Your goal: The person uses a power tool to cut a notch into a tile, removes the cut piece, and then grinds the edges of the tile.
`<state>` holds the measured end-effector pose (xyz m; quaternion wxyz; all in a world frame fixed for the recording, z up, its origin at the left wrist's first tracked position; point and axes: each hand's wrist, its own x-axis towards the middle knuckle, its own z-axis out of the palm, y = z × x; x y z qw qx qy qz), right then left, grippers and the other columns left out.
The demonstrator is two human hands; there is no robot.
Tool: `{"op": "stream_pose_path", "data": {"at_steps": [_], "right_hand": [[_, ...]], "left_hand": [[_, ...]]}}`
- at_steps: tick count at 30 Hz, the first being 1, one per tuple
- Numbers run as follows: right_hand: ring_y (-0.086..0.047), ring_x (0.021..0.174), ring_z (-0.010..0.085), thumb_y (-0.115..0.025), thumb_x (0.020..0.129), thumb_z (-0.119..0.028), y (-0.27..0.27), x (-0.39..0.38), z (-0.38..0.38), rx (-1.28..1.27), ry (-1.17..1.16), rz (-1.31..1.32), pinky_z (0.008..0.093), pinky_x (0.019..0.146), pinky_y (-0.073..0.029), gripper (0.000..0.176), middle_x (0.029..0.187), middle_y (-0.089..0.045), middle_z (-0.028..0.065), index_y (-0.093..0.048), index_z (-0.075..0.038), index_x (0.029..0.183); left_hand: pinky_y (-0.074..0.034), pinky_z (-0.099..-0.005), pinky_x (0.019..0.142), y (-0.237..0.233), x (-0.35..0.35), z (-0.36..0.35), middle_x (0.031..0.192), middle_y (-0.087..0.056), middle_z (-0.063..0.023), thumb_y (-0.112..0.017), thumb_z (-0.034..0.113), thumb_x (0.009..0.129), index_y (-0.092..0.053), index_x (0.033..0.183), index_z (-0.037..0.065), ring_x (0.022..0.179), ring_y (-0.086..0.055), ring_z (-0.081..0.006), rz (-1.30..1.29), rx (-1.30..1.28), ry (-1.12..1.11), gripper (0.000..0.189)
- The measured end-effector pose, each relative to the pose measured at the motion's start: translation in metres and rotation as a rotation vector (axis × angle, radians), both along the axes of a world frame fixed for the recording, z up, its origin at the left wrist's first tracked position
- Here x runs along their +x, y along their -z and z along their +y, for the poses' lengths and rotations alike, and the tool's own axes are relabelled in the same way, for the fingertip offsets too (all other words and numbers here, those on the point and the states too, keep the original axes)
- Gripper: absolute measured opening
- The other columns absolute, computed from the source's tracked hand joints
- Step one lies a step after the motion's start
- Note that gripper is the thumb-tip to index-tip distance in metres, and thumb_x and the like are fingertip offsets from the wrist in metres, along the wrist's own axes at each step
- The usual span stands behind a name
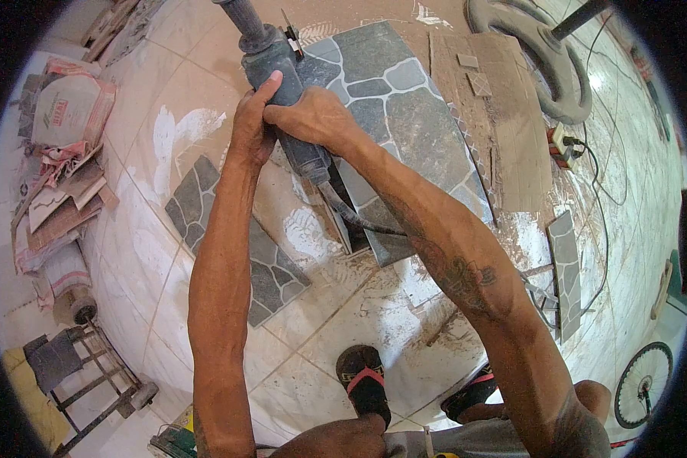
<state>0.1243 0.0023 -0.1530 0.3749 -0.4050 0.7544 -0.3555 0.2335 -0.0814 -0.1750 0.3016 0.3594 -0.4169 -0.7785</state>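
Both my hands are wrapped round the body of a dark power tool (271, 67) at the top centre. My left hand (253, 122) grips its left side with the thumb pointing up. On the right side my right hand (313, 117) closes over it. A thin disc (292, 37) shows edge-on at the tool's head, close to the left edge of a large grey stone-pattern tile (404, 114). The tool's cord runs down beneath my right forearm. The fingers under the tool are hidden.
Cut tile strips lie on the floor at left (271, 267) and right (565, 267). Cardboard (511, 130), a round stand base (565, 84) and a power outlet (563, 147) with cords are at right. Bags (72, 111) and a metal frame (91, 366) stand left.
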Motion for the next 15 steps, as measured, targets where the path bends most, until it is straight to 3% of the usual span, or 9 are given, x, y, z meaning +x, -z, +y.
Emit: {"op": "stream_pose_path", "data": {"at_steps": [9, 12, 15], "right_hand": [[-0.071, 0.078, 0.0341, -0.068, 0.070, -0.053, -0.0013, 0.0001, 0.0009, 0.008, 0.009, -0.005, 0.0400, 0.069, -0.054, 0.068, 0.082, -0.069, 0.0276, -0.069, 0.013, 0.087], [-0.071, 0.078, 0.0342, -0.068, 0.070, -0.053, 0.0005, 0.0000, 0.0004, -0.011, 0.006, -0.003, 0.0400, 0.069, -0.054, 0.069, 0.082, -0.069, 0.0277, -0.068, 0.014, 0.087], [-0.070, 0.078, 0.0340, -0.068, 0.070, -0.052, 0.0007, -0.0001, 0.0007, -0.020, 0.005, -0.008, 0.0398, 0.068, -0.054, 0.069, 0.082, -0.069, 0.0275, -0.068, 0.014, 0.086]], "left_hand": [[-0.050, -0.0326, 0.086, 0.0036, 0.0012, -0.0021, 0.106, -0.066, -0.0082, -0.071, 0.033, 0.089, -0.059, 0.118, 0.000, 0.093, -0.064, -0.0187, 0.025, -0.041, 0.033, 0.045], [-0.048, -0.0376, 0.095, 0.0058, 0.0034, -0.0062, 0.116, -0.064, -0.0109, -0.069, 0.030, 0.091, -0.054, 0.126, 0.002, 0.105, -0.062, -0.0233, 0.018, 0.000, 0.063, 0.047], [-0.049, -0.0376, 0.095, 0.0057, 0.0035, -0.0058, 0.116, -0.064, -0.0106, -0.069, 0.031, 0.091, -0.054, 0.126, 0.002, 0.104, -0.063, -0.0231, 0.014, 0.000, 0.057, 0.048]]}}
